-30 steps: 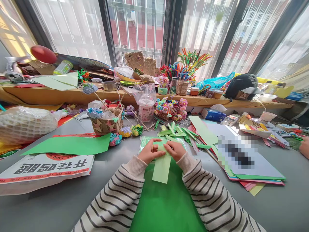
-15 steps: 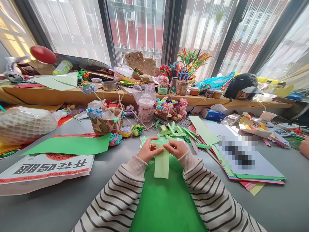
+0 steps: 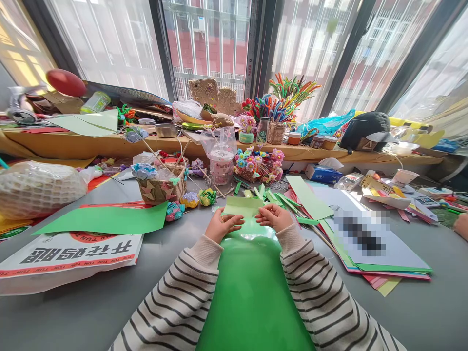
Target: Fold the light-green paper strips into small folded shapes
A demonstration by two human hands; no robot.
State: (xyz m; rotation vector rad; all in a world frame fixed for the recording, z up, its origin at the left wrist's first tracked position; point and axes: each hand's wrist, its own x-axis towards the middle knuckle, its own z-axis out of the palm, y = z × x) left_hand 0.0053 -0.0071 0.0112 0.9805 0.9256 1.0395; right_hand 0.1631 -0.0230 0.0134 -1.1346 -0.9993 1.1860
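Note:
A light green paper strip (image 3: 242, 206) is held up crosswise between my two hands, above the near part of the table. My left hand (image 3: 224, 224) pinches its left end between thumb and fingers. At the other end, the thumb and fingertips of my right hand (image 3: 274, 216) close on the strip. Beneath both hands lies a glossy green sheet (image 3: 256, 292), stretching toward me between my striped sleeves. Cut green paper strips (image 3: 274, 197) are heaped just beyond my right hand.
Stacked coloured paper (image 3: 380, 243) lies to the right. On the left, a green sheet (image 3: 106, 218) rests over a printed bag (image 3: 80, 253). A basket of paper flowers (image 3: 163, 187) and a lidded cup (image 3: 221, 168) stand ahead. Another person's hand (image 3: 461, 224) shows at the right edge.
The light green strip has turned from hanging lengthwise toward me to lying crosswise, raised a little. My right hand has moved slightly right and up; my left hand has shifted its grip.

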